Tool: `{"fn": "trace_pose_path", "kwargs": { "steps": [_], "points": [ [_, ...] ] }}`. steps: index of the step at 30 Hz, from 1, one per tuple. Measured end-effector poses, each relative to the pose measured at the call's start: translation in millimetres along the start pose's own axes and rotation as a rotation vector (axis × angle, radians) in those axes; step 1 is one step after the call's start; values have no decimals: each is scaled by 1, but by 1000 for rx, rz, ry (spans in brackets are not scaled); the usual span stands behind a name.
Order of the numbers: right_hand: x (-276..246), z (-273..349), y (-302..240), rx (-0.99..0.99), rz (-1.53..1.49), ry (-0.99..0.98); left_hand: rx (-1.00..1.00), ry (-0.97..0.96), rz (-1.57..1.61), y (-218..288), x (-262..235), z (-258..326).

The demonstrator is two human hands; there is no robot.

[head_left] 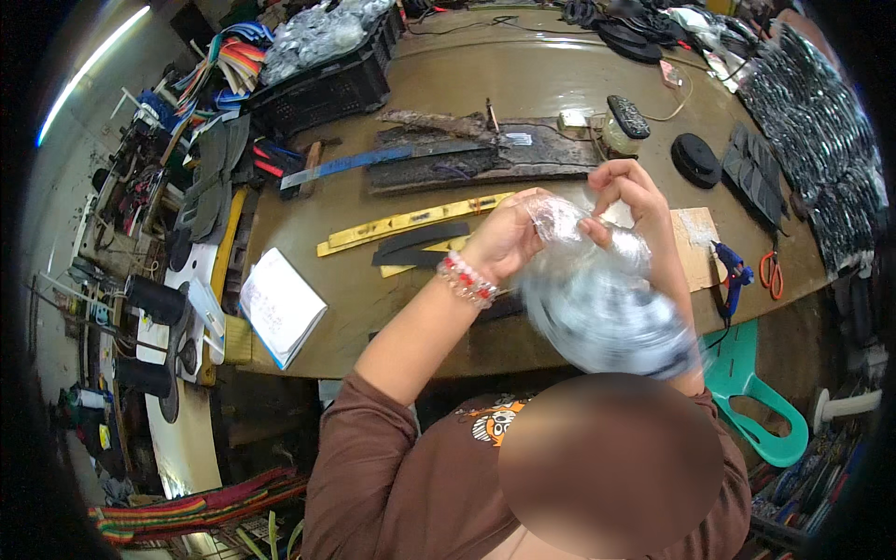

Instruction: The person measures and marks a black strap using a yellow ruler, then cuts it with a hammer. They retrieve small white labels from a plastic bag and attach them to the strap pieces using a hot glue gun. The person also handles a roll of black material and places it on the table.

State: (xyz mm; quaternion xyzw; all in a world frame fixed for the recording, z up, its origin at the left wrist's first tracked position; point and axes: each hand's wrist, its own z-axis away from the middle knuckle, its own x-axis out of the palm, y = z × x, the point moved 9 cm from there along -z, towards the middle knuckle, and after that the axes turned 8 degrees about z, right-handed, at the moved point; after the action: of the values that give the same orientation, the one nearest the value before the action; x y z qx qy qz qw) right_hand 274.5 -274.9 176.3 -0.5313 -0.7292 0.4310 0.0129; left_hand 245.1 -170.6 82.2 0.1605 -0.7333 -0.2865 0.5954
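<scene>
Brown sleeves [359, 443] lie closest, elbows bent and forearms angled forward over the table [448, 79]. Left hand [509, 233], bracelets [467, 280] at its wrist, grips a clear plastic bag's [602, 317] gathered top; right hand [635, 201], fingers curled, pinches opposite, the bag's motion-blurred body below both.

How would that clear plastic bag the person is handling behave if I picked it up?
The plastic bag would probably be floppy: its top crumples between the left hand and right hand. It may feel slippery, given its shiny surface. It might swing easily, as its lower part shows blurred.
</scene>
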Motion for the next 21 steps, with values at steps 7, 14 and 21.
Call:
{"fn": "trace_pose_path", "kwargs": {
  "steps": [7,14,21],
  "points": [
    [-8,16,33,343,-380,528,552,218,-210,9,38,44],
    [65,27,22,413,-676,447,942,651,-1265,51,53,93],
    [156,22,-26,576,-957,-456,865,701,-1335,77,12,139]
  ]
}}
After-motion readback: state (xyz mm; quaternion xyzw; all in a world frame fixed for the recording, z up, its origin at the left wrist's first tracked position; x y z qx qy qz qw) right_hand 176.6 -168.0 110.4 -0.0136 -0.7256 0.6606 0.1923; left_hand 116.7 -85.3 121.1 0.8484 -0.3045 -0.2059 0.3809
